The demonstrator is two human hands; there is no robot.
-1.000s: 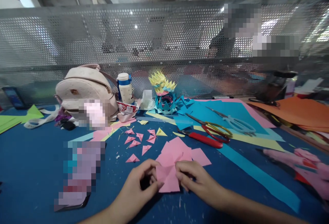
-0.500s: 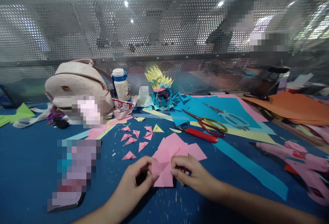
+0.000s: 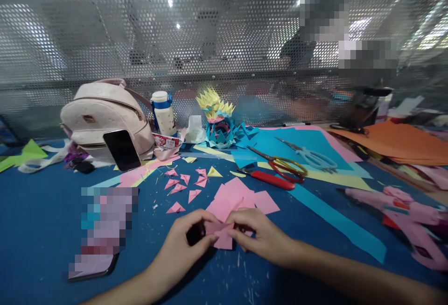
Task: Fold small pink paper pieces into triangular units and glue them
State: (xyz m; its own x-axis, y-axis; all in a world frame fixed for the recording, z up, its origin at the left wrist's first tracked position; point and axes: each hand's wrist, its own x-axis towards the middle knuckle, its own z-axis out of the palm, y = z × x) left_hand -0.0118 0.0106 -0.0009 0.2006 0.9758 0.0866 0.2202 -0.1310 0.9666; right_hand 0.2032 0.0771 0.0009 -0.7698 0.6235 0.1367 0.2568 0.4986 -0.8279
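A small pink paper square (image 3: 224, 239) is pinched between both hands at the front of the blue table. My left hand (image 3: 191, 235) grips its left edge, thumb below and fingers above. My right hand (image 3: 254, 230) pinches the right side, and the paper bends between them. Just behind lies a pile of pink paper squares (image 3: 236, 193), partly covered by my fingers. Several small folded pink triangles (image 3: 176, 208) are scattered to the left of the pile, with one yellow folded triangle (image 3: 214, 172) near them.
Red-handled scissors (image 3: 273, 180) and two more pairs lie behind right, partly over blue sheets (image 3: 273, 141). A pink glue gun (image 3: 402, 216) rests at the right beside a blue paper strip (image 3: 343, 221). A backpack (image 3: 101, 104), bottle (image 3: 163, 113) and folded-paper model (image 3: 220, 127) stand behind.
Both hands have drawn slightly closer together, and the pink square, flatter before, now bends upward across its middle. The view has shifted slightly.
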